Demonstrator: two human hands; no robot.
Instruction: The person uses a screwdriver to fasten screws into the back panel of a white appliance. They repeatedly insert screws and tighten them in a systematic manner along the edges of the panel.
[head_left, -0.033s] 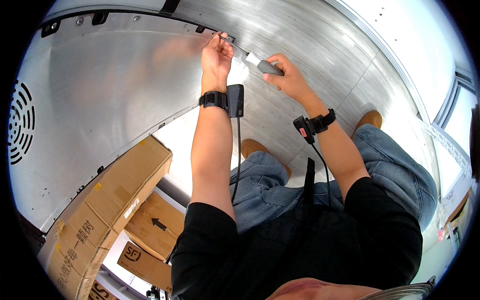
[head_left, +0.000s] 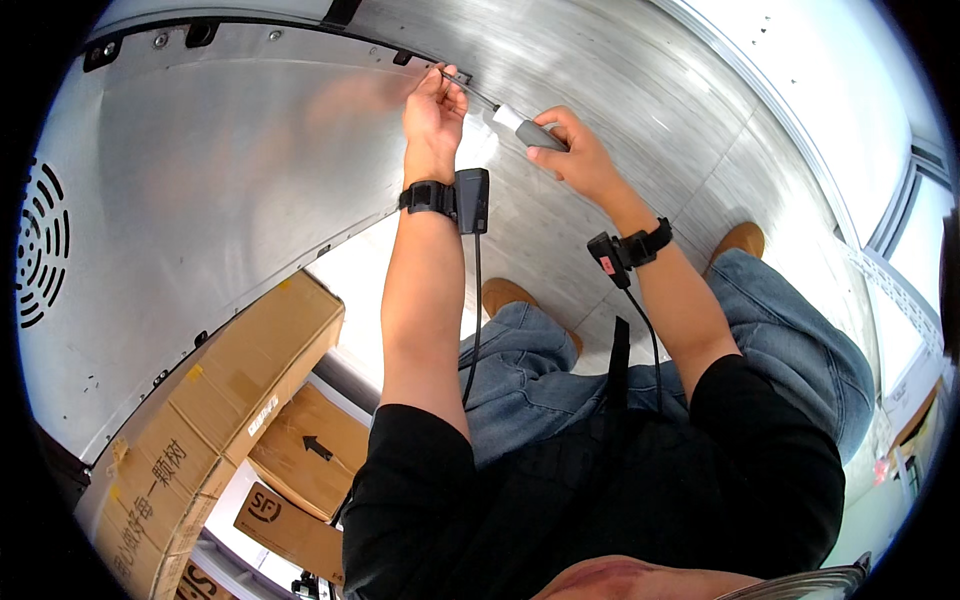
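Observation:
A screwdriver (head_left: pixel 541 135) with a grey and white handle slants down from the panel's far right corner. My right hand (head_left: pixel 590 172) is closed round its handle. The fingers of my left hand (head_left: pixel 434 112) are pinched about the thin shaft close to its tip. Whether a screw is also between those fingers is too small to make out. The tip end is beside the edge of a large metal panel (head_left: pixel 230 170), which has small fittings and screws along its far edge.
Cardboard boxes (head_left: pixel 215 405) are stacked at the lower left against the panel. Grey wood-look floor (head_left: pixel 600 60) stretches beyond my hands. A white cabinet-like wall (head_left: pixel 800 60) stands on the right. Black wrist devices (head_left: pixel 471 201) with cables are strapped to both my forearms.

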